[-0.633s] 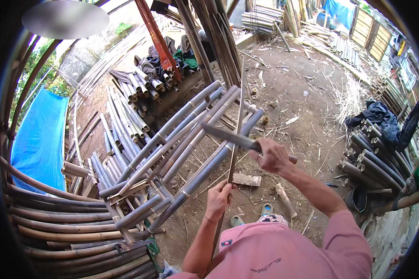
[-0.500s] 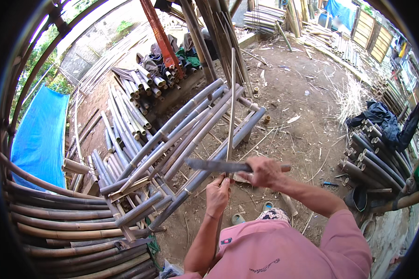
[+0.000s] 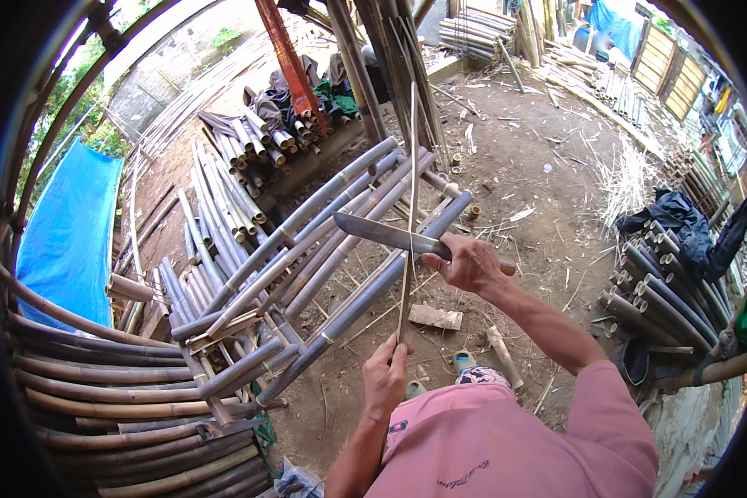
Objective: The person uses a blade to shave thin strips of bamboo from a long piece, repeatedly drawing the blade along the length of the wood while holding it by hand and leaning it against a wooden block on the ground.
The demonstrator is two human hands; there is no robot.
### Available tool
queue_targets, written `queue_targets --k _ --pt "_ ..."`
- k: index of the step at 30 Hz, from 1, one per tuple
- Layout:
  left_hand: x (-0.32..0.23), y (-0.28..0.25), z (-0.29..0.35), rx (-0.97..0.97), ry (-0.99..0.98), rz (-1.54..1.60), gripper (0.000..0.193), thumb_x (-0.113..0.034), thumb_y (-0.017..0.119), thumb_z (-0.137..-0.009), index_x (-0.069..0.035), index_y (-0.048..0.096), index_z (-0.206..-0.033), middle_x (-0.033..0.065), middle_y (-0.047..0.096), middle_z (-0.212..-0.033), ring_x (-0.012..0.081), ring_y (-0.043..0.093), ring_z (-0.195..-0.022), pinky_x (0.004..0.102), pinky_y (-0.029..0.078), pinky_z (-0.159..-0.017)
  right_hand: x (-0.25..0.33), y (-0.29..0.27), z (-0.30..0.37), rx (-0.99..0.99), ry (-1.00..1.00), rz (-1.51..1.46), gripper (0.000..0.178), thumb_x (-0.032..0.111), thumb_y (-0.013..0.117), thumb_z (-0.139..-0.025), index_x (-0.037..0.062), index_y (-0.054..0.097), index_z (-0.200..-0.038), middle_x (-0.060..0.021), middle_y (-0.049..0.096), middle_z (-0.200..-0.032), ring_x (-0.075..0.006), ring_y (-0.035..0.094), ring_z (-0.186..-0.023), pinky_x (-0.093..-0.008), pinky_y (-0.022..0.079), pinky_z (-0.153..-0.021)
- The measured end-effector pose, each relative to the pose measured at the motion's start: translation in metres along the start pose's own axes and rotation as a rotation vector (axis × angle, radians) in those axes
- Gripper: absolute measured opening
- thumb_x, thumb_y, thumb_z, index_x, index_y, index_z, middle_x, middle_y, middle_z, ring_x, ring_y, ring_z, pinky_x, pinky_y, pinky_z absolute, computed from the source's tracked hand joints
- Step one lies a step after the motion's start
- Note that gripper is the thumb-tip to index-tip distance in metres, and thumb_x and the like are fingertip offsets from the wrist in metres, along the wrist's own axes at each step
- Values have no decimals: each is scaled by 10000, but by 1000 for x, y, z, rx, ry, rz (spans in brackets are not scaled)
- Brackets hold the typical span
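Left hand point(image 3: 384, 380) pinched tight on bamboo strip point(image 3: 410, 207), strip upright above our grip. Right hand point(image 3: 471, 263) fisted on knife point(image 3: 386, 234), blade now raised back, crossing strip well above left hand; we judge another shaving stroke starting.

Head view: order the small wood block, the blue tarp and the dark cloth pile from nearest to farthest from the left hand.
From the left hand:
1. Small wood block, on the dirt just up and right of the hand.
2. Dark cloth pile, far right, on the bamboo poles.
3. Blue tarp, far left, beyond the bamboo rack.
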State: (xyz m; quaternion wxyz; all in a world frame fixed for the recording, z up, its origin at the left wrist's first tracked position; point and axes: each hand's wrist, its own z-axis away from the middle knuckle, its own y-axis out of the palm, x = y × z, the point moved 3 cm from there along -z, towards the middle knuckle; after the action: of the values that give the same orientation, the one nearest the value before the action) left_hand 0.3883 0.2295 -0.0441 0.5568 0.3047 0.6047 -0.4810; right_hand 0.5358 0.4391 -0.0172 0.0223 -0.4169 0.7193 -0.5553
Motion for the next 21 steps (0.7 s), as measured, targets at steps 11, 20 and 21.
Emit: queue_targets --k 11,20,21 --pt "9 -21 109 -28 -35 -73 242 -36 544 -899 14 635 -1117 92 660 -814 141 617 -743 275 485 -665 -52 -26 -71 -87 -106 133 606 668 454 -896 83 602 -844 -49 551 -595 -107 444 -424 -317 380 -347" --pt "7 -40 138 -39 40 -269 281 -10 581 -867 -1 631 -1143 117 666 -816 214 651 -711 308 505 -641 -44 -9 -88 114 -18 0 501 531 461 -962 79 576 -777 -52 544 -570 -122 454 -394 -278 366 -318" --pt "6 -40 143 -33 43 -271 286 -5 583 -862 1 629 -1144 119 665 -816 220 651 -711 311 506 -643 -43 -14 -92 47 -45 -69 499 540 474 -952 87 572 -766 -49 542 -570 -117 460 -408 -283 359 -319"
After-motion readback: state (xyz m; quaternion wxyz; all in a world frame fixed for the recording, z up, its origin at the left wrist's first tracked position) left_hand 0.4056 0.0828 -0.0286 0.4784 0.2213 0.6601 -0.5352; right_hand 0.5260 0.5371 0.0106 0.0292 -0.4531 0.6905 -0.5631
